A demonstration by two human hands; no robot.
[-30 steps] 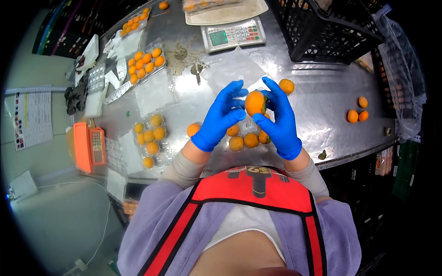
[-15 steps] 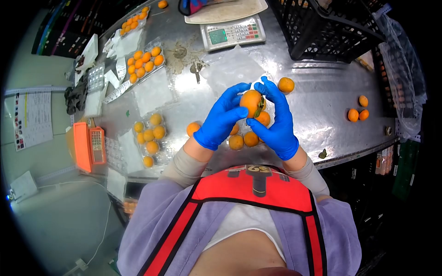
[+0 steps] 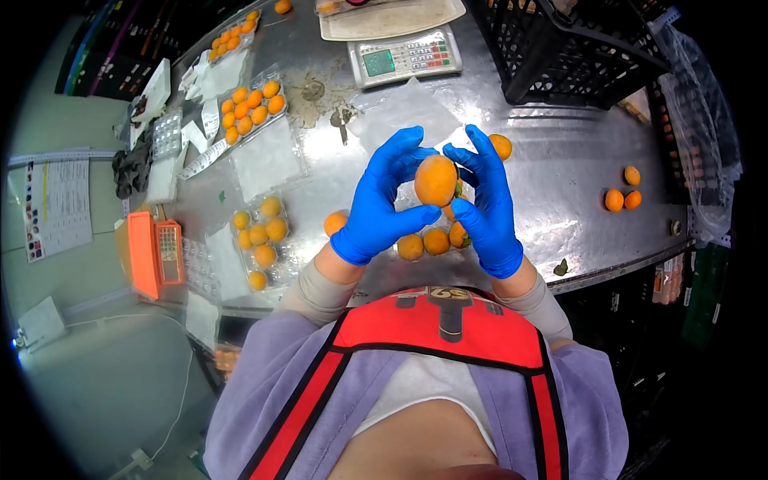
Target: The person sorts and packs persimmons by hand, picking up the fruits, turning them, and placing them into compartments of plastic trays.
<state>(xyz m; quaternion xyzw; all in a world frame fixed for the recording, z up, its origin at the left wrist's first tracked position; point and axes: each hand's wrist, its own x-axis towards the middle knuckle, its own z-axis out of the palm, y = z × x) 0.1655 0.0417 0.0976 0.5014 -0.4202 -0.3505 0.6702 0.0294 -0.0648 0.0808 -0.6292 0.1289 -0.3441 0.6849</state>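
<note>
Both hands wear blue gloves. Between them is an orange fruit (image 3: 436, 181) with some green leaf at its right side. My left hand (image 3: 387, 198) curves round the fruit's left side, thumb beneath it. From the right, my right hand (image 3: 486, 202) holds the same fruit, fingers bent above and thumb below. Under the hands, several more orange fruits (image 3: 436, 241) sit in a clear tray that the hands partly hide. One loose fruit (image 3: 335, 223) lies left of my left wrist, and another (image 3: 501, 146) lies just beyond my right fingertips.
A scale (image 3: 406, 58) stands at the back of the metal table (image 3: 552, 168), beside a black crate (image 3: 564, 56). Fruit trays (image 3: 254, 110) and an orange calculator case (image 3: 145, 254) are at the left. Three fruits (image 3: 614, 200) lie at the right.
The fruit has been turned between my hands, so its green leafy end now faces more to the right and away. A dark and pink thing over the scale has mostly moved out of view.
</note>
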